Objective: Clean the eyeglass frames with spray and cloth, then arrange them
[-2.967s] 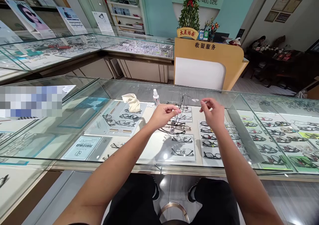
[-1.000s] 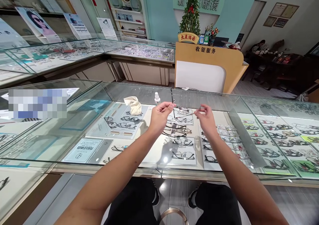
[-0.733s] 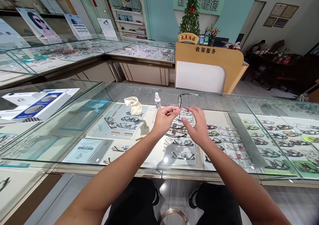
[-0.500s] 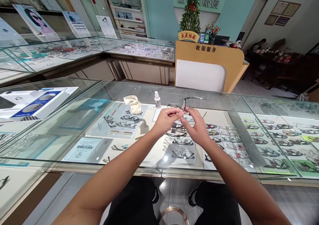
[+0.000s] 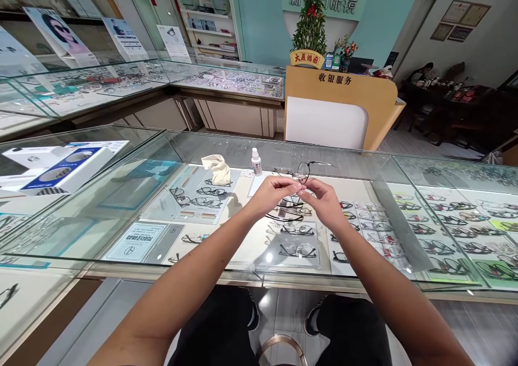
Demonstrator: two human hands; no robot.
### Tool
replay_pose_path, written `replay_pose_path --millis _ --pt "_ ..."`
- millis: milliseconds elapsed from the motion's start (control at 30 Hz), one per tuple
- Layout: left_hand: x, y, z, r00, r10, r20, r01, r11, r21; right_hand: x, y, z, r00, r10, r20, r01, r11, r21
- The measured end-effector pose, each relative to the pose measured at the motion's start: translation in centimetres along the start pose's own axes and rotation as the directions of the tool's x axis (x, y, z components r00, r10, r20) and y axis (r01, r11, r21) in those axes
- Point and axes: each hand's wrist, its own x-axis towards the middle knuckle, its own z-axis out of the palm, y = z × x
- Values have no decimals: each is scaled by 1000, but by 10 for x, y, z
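A pair of dark-rimmed eyeglasses (image 5: 309, 164) is held up over the glass counter, one round lens and a temple arm showing above my fingers. My left hand (image 5: 276, 192) pinches the frame from the left, thumb and fingertips together. From the other side my right hand (image 5: 320, 200) grips it too, its fingertips meeting those of the left. The part of the frame between the hands is hidden. Behind my left hand stands a small white bottle (image 5: 256, 162). A crumpled cream cloth (image 5: 217, 169) lies farther left.
Beneath my hands, the glass display counter (image 5: 243, 269) holds rows of eyeglasses (image 5: 298, 251). White and blue boxes (image 5: 67, 170) rest at the left. A yellow cashier desk (image 5: 340, 80) with a plant (image 5: 311, 26) stands across the aisle.
The eyeglasses have turned, so the lens now faces me more and sits slightly lower and to the right. Both hands have shifted a little and still grip the frame.
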Motion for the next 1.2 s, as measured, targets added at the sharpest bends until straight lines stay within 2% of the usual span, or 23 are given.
replay_pose_path --millis 100,233,467,500,533,633,667,700,733,800,867,933,1067,1200 --pt "0 -3 -1 999 38 15 -39 997 69 0 0 0 1000 22 -16 -22 1000 17" --pt "0 -8 0 992 126 -25 -120 979 163 2 0 1 1000 5 -29 -4 999 38" --pt "-1 -7 -9 945 301 -130 -231 892 389 0 -2 0 999 23 -38 -22 1000 18" --pt "0 -7 -13 922 343 -181 -232 862 451 0 -2 -1 999 27 -42 -26 1000 16" --pt "3 -9 -19 881 400 -254 -225 825 519 0 -3 -3 998 28 -47 -28 1000 14" --pt "15 -20 -41 681 547 -487 -114 736 668 1 -5 -9 997 27 -70 -28 1000 -2" --pt "21 -27 -49 633 553 -542 -62 734 676 1 -5 -11 997 22 -77 -23 1000 -12" --pt "26 -34 -59 616 528 -584 -18 751 660 1 -5 -13 996 15 -82 -17 1000 -20" --pt "31 -42 -67 626 476 -618 20 782 622 2 -4 -15 996 8 -86 -10 1000 -24" --pt "41 -58 -83 697 320 -642 75 857 509 3 -3 -17 996 -12 -83 10 1000 -26" --pt "49 -73 -94 770 181 -611 115 903 413 4 -2 -19 997 -30 -73 27 999 -40" --pt "53 -84 -100 819 113 -562 140 911 388 4 -3 -20 997 -52 -64 46 995 -93" --pt "55 -92 -102 849 94 -520 161 891 424 5 -5 -25 993 -99 -63 82 971 -223" --pt "51 -75 -96 842 159 -516 103 891 442 7 -7 -30 977 -193 -87 149 919 -364"
